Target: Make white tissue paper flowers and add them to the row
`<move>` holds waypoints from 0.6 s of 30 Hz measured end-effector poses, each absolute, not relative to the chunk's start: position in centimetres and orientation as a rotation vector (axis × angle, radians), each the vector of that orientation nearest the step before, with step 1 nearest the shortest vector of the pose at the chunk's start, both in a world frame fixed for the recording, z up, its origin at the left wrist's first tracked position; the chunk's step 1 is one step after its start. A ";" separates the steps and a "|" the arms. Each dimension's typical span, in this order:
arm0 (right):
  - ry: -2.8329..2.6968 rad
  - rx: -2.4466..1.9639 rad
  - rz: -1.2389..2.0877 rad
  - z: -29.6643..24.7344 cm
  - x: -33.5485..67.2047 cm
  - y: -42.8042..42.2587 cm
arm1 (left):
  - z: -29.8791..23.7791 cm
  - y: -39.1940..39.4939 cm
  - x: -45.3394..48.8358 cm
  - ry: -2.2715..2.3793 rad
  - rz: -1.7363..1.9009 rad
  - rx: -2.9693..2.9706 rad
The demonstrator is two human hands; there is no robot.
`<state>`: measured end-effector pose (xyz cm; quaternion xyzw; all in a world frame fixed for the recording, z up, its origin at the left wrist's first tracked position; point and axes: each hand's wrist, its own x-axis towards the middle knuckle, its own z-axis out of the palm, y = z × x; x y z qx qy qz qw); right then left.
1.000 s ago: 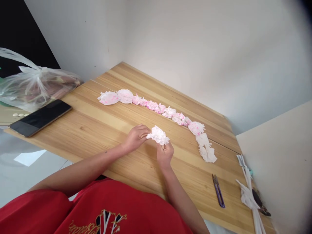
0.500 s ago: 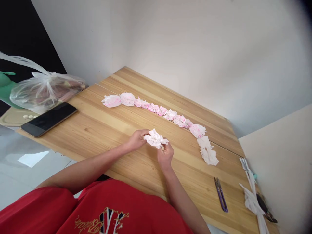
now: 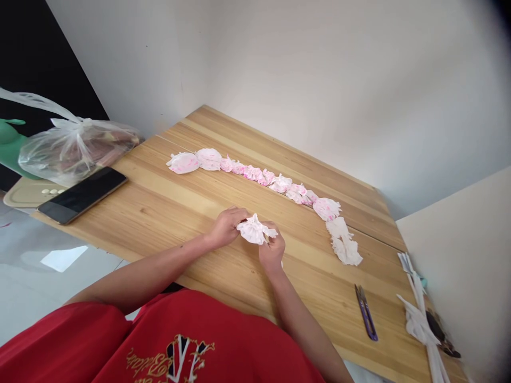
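A crumpled white paper flower (image 3: 254,231) with faint pink marks is held between both hands just above the wooden table (image 3: 167,207). My left hand (image 3: 225,225) pinches its left edge with closed fingers. My right hand (image 3: 272,249) grips it from below on the right, fingers closed. Behind the hands, a curved row of several similar pink-and-white paper flowers (image 3: 275,186) lies on the table.
A black phone (image 3: 82,194) lies at the table's left edge, beside a tied clear plastic bag (image 3: 72,146). Purple-handled snips (image 3: 366,311) lie at the right front. White strips and dark tools (image 3: 423,319) sit at the far right. White walls close the corner behind.
The paper flower has been turned and pressed smaller between the hands, which drew slightly closer together. The view shifted a little.
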<state>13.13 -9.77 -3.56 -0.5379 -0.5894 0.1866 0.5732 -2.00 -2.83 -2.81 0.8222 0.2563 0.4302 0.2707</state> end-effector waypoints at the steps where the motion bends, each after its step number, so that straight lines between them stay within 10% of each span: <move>1: -1.382 -1.267 0.436 -3.6 13.2 -9.8 | -2.9 -2.9 -2.0 0.701 1.156 2.205; 18: -1.239 -1.431 0.674 -4.5 13.2 -9.1 | -4.0 -2.6 -1.4 0.809 0.961 1.837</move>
